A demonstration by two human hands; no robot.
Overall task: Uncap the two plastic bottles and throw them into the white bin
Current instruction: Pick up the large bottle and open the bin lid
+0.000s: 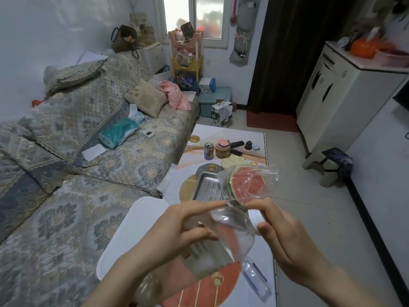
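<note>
I hold a clear plastic bottle tilted in front of me, its neck toward the right. My left hand grips the bottle's body. My right hand is closed around the white cap at the neck. A second clear bottle with a blue label lies on the table below my right hand. The white bin stands at the table's left side, against the sofa, under my left forearm.
On the low table are a metal tray, watermelon in a plastic bag, a drink can, a pink-lidded jar and small dark items. The sofa runs along the left. A white cabinet and stool stand right.
</note>
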